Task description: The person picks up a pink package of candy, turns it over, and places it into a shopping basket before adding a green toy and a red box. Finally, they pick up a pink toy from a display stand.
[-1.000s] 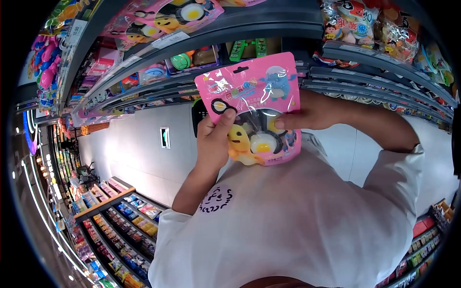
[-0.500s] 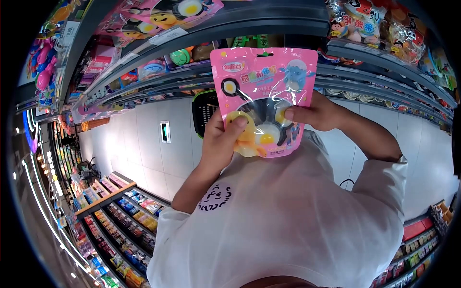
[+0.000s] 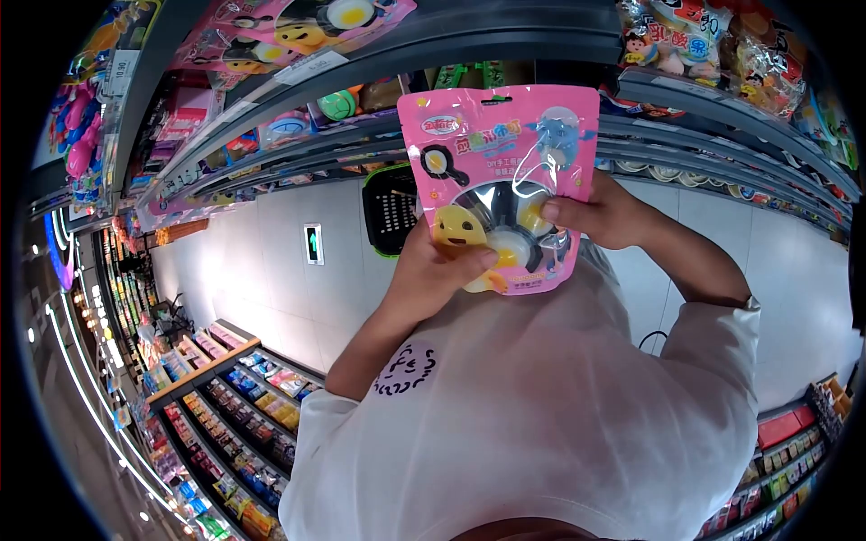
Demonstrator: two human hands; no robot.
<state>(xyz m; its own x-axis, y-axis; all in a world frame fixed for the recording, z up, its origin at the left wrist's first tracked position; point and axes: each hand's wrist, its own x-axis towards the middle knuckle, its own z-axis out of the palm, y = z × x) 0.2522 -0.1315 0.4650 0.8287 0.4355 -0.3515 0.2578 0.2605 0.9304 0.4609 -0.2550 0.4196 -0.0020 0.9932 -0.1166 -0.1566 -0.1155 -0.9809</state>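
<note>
Your left hand (image 3: 428,275) grips the pink packet (image 3: 483,153) at its lower left, thumb across the front, and your right hand (image 3: 600,215) pinches its right edge. You seem to be looking it over before the shelves (image 3: 523,47), above the black basket (image 3: 367,215); shifting grip calls for one hand holding firm.
</note>
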